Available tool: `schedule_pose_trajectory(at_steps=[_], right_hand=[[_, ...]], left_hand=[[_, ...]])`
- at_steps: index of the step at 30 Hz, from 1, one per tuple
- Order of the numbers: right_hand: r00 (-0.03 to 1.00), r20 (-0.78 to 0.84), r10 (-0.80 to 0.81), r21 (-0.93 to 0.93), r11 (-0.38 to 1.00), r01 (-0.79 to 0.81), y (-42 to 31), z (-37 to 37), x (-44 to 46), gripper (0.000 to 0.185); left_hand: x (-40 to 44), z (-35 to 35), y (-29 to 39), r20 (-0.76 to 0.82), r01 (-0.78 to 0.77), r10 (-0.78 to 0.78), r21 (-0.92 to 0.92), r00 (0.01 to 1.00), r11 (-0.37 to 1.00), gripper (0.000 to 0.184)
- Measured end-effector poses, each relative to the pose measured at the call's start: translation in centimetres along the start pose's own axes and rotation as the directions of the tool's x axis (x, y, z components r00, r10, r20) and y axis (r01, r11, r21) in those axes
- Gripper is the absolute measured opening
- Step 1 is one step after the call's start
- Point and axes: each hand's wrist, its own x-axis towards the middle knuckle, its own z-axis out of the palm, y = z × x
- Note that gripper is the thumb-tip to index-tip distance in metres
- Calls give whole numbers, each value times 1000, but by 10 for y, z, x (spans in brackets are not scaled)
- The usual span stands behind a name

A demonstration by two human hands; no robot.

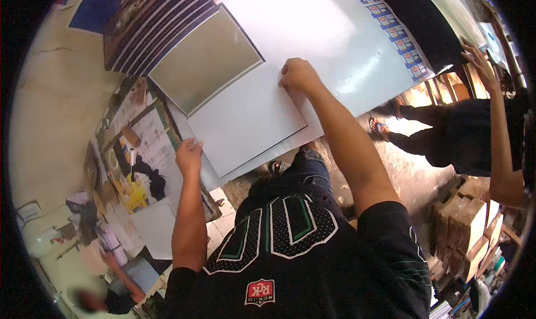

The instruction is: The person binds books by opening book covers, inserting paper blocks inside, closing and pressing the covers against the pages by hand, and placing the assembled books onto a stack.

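Note:
A white rectangular sheet (pixel 251 123) with a dark lower edge lies on a larger glossy white sheet (pixel 357 62) spread over the table. My left hand (pixel 190 156) is closed at the left edge of the smaller sheet, thumb and fingers pinched together there. At its upper right edge my right hand (pixel 298 76) is curled, fingertips on the edge. A grey-beige panel with a pale border (pixel 206 62) overlaps the top left of the white sheet.
Striped dark printed sheets (pixel 162 25) lie at the upper left. Tools and papers cover a side table (pixel 148 134) at left. A person's arm (pixel 497 129) reaches in at right, above stacked brown bundles (pixel 460 229). Another person (pixel 111 291) is at lower left.

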Motion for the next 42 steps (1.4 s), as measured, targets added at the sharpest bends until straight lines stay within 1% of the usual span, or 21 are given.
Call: schedule_pose_trajectory(at_steps=[2,3,4,5,6,8,12,14,16,20,23,25,26,27,28,30,31,32,35,40,42], right_hand=[[1000,20,18,-35,999,-17,14,14,16,32],[997,62,-48,-122,991,55,12,9,17,29],[996,84,-42,-114,992,51,6,5,15,25],[972,-123,-201,-110,976,188,8,10,8,26],[990,140,-35,-86,995,48,-7,-5,9,28],[995,102,14,136,990,-28,-4,1,9,24],[979,200,28,-47,999,-19,-8,1,16,26],[972,219,87,26,995,-95,-20,-2,9,30],[987,143,79,82,992,-91,-24,-2,1,34],[979,188,75,3,997,-77,-27,-2,8,36],[976,198,95,-61,995,-85,-28,1,13,32],[977,142,-159,-89,981,173,-32,2,5,34],[965,26,-259,-435,867,244,-47,4,-10,35],[891,23,-454,-464,784,412,-52,16,-21,35],[866,106,-489,-414,770,485,-63,27,-39,37],[620,491,-612,-366,501,784,-87,47,-81,43],[473,565,-676,-315,353,881,-88,55,-96,48],[403,623,-671,-290,280,915,-88,62,-105,51],[367,684,-630,-285,232,930,-91,66,-105,53],[384,745,-545,-161,413,897,-101,57,-87,47],[350,744,-570,-90,433,897,-117,47,-76,41]], left_hand=[[-2,-2,4,6,-72,72,54,997,996,36],[-3,-4,4,2,-118,118,93,993,989,37],[-1,-5,3,-7,-92,93,119,996,989,37],[1,-5,3,-7,-72,74,145,997,987,36],[-3,-4,10,-23,-35,37,84,999,996,35],[-10,-9,21,-33,-49,56,191,998,980,39],[5,3,-4,-64,-31,40,132,997,991,39],[-14,-12,19,-73,-74,88,175,993,982,41],[-16,-13,18,-40,-92,97,102,995,991,38],[-18,-12,19,-82,-66,70,59,994,996,37],[-18,-13,20,-77,-58,62,60,995,997,26],[-17,-9,16,-84,-243,273,260,958,934,19],[-15,-7,18,-85,-245,273,243,958,938,19],[-17,-9,22,-67,-280,314,304,947,911,16],[-18,-9,23,-50,-310,351,366,935,878,13],[-15,-4,16,-52,-346,389,362,920,865,16],[-15,-6,18,-62,-355,398,345,915,869,17],[-15,-10,20,-77,-359,404,328,912,874,19],[-22,-23,30,-122,-309,345,243,931,920,21],[-36,-42,38,-214,-265,292,147,932,953,20],[-41,-45,37,-252,-249,265,94,931,964,20]])
